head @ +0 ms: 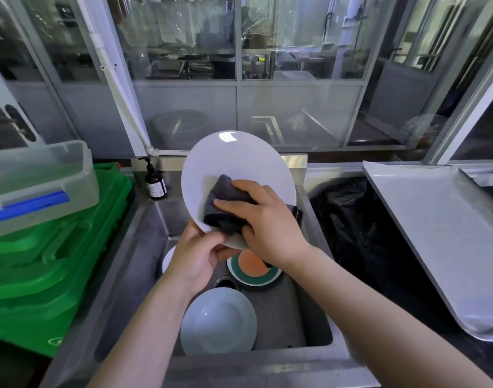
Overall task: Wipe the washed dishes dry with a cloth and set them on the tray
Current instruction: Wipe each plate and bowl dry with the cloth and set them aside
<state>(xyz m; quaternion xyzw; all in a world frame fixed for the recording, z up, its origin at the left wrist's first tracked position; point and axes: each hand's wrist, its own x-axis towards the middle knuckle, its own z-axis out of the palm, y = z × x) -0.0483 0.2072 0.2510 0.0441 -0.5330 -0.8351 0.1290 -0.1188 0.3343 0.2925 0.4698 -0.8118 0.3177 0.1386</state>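
Left hand (196, 257): fingers closed on the lower rim of the white plate (234, 166), gripping it from beneath and holding it tilted above the sink (144, 219).
Right hand (263, 219): fingers closed over the dark grey cloth (221, 196), pressing it flat against the plate's upper face.
White plate: raised over the sink, face turned toward the camera, lower edge between the two hands.
Dark grey cloth: bunched, touching the lower half of the plate; a fold hangs past the plate's right edge.
Sink contents: a white bowl (218, 322) lies near the front wall; a plate with an orange centre and green band (253, 268) lies beyond it, partly hidden under the right wrist; the edge of another white dish (168, 259) shows beside the left hand.
Tray (441, 233): grey, to the right of the sink, well apart from the held plate; no dish on the part in view.
Left of sink: green crates (52, 256) stacked, a clear lidded box (41, 177) on top.
Back corner: brown pump bottle (155, 182) upright on the sink ledge.
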